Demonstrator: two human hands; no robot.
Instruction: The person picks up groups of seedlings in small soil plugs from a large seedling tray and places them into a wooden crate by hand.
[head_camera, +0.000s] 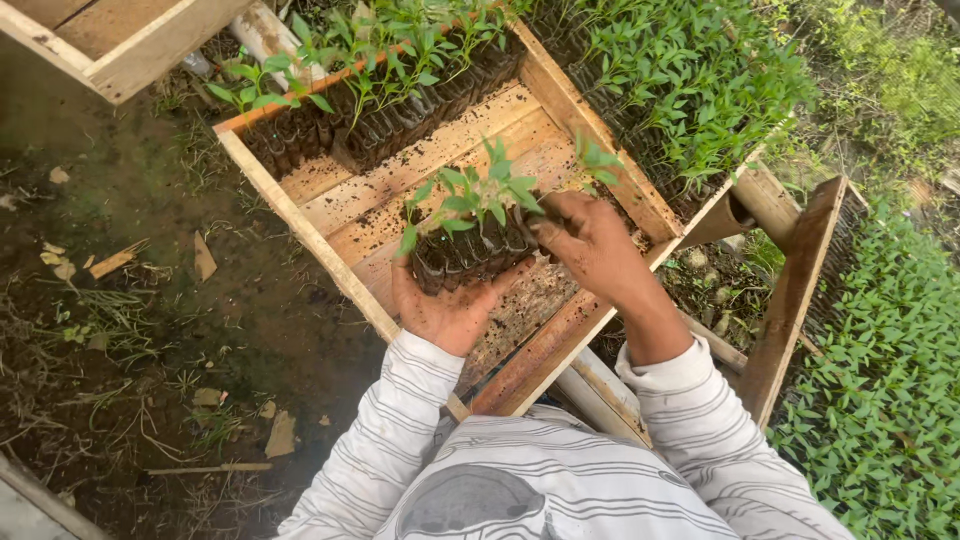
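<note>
Daylight fell on dark bare soil (150, 300) (scattered with dry leaves and twigs), while dense green seedling beds (880, 380) filled the right side.

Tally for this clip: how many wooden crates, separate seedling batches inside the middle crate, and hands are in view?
Wooden crates: 4 (middle crate, one upper left, one full of seedlings, one at right)
Seedling batches in the middle crate: 2 (back row, held clump)
Hands: 2 (left hand, right hand)
Total: 8
</note>
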